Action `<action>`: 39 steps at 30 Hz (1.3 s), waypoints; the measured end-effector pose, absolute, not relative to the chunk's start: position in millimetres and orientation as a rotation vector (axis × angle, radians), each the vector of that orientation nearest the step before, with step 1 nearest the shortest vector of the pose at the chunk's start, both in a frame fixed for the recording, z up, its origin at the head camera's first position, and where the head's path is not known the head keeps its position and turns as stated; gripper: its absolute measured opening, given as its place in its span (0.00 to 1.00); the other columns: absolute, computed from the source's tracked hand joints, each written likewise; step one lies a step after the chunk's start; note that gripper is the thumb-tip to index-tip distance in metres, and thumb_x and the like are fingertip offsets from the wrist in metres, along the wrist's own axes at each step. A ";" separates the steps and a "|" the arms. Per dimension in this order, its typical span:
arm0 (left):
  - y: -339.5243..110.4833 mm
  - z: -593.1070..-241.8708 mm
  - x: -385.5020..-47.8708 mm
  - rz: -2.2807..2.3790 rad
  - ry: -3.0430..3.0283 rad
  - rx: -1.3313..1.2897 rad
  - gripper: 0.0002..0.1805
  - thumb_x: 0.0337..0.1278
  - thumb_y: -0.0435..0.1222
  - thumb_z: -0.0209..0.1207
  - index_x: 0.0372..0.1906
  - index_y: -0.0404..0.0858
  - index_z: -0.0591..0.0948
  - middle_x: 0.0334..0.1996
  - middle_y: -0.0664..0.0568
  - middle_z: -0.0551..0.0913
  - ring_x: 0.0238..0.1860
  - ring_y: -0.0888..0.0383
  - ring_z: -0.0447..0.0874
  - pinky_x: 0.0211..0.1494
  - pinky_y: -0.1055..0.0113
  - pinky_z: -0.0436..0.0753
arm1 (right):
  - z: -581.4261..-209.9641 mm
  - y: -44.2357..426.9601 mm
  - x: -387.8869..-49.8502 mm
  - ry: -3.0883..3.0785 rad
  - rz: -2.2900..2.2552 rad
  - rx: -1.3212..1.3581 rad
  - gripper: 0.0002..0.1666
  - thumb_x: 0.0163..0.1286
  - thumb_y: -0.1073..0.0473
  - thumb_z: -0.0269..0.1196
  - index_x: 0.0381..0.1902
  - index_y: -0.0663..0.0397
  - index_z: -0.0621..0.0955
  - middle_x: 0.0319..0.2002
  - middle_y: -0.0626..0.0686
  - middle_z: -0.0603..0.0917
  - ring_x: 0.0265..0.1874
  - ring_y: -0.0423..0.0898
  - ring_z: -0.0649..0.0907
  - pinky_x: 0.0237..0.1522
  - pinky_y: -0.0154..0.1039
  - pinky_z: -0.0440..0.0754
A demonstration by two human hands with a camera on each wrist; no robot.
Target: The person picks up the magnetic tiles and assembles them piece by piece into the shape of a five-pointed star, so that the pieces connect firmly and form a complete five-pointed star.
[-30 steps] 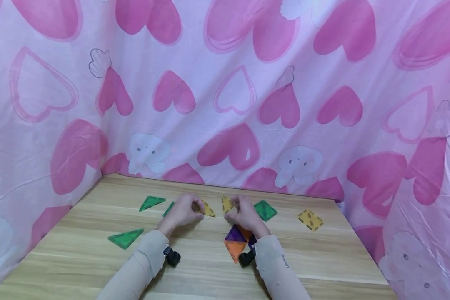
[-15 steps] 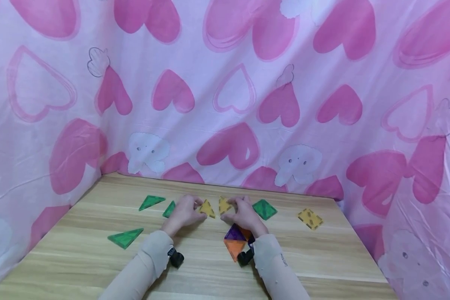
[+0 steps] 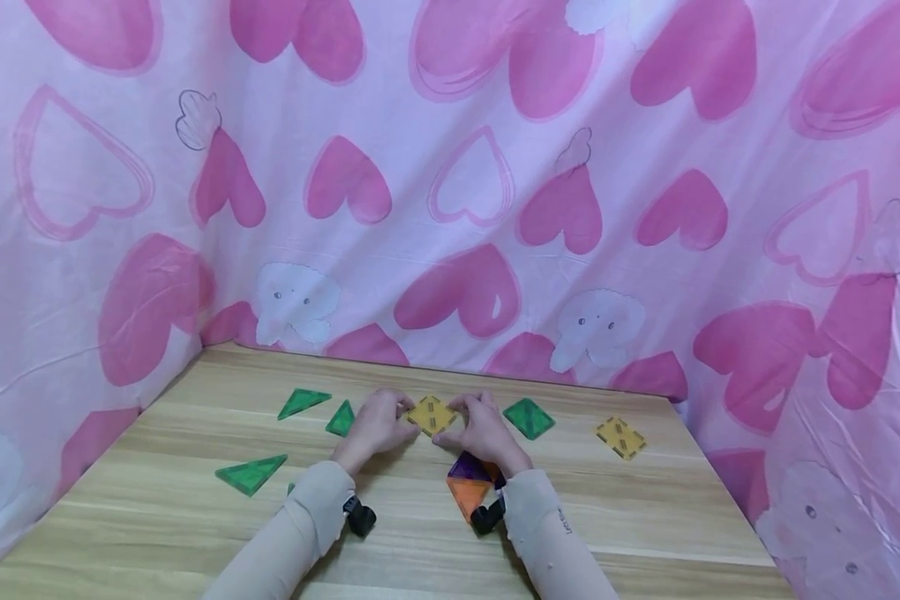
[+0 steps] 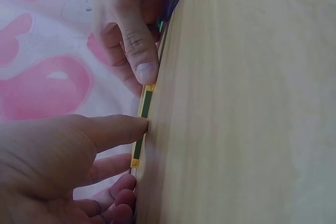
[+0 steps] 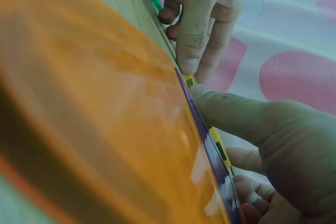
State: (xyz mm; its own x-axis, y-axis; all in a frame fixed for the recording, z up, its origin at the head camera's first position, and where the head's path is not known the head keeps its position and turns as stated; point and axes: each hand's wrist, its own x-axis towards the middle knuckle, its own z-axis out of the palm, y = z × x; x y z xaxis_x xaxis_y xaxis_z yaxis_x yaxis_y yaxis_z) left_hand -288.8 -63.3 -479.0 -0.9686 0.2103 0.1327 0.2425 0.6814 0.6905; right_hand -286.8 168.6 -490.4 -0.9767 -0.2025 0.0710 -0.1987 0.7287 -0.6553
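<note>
Two yellow triangular magnetic tiles lie flat in the head view, their long edges meeting as a diamond. My left hand pinches the left yellow tile between thumb and fingers. On the other side, my right hand holds the right yellow tile the same way. Seen edge-on in the left wrist view, the yellow tile edge lies low against the tabletop. Below my right wrist lie an orange tile and a purple tile, partly covered by the wrist and its camera.
Left of my hands are several green triangles, among them a far one, a small one and a near one. To the right lie a green diamond and a yellow diamond. A heart-patterned curtain borders the wooden table.
The two yellow triangles have come together from apart, their long edges now meeting. My left hand has moved right with its tile, and the right hand's tile has shifted slightly left.
</note>
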 end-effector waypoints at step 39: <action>-99.2 -448.2 -280.6 -1.250 -2.772 -0.464 0.33 0.70 0.42 0.76 0.74 0.36 0.81 0.67 0.36 0.84 0.65 0.41 0.84 0.64 0.43 0.88 | -493.8 177.4 -289.9 2.925 -1.233 -0.131 0.42 0.66 0.44 0.83 0.72 0.54 0.82 0.63 0.58 0.74 0.52 0.52 0.76 0.59 0.54 0.80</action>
